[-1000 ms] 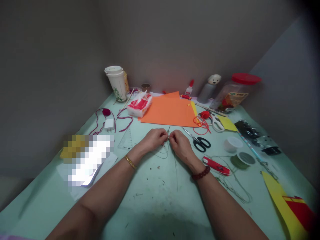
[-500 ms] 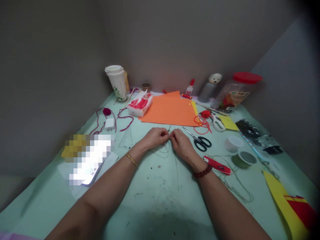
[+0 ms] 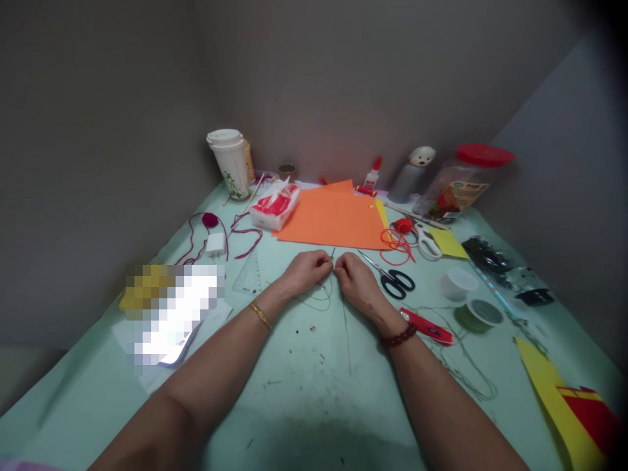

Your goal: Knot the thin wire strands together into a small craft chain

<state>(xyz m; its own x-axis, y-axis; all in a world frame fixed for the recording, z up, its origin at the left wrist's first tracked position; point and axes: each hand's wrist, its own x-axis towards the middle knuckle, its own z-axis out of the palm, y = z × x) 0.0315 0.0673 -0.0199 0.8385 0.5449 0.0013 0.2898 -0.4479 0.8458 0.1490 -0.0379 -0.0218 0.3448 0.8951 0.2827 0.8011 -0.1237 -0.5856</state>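
Observation:
Both hands meet over the middle of the green table, fingertips nearly touching. My left hand (image 3: pixel 309 269) is closed in a pinch, and so is my right hand (image 3: pixel 354 278). Between them runs a thin green cord (image 3: pixel 348 340); one strand trails toward me and a loose loop lies below the left hand. A small dark tip sticks up between the hands, too small to make out. Just right of my right hand lie black-handled scissors (image 3: pixel 398 282). A red utility knife (image 3: pixel 426 327) is beside my right wrist. A clear set square (image 3: pixel 249 278) lies left of my left hand.
Orange paper (image 3: pixel 333 219) lies beyond the hands, with a tissue pack (image 3: pixel 275 206) at its left. At right are a spool of green cord (image 3: pixel 478 315), a white tub (image 3: pixel 458 283) and a red-lidded jar (image 3: pixel 458 186). A bright phone (image 3: pixel 181 317) lies left.
My right hand has shifted very slightly right and the gap between the fingertips looks a little wider. The other things stay put.

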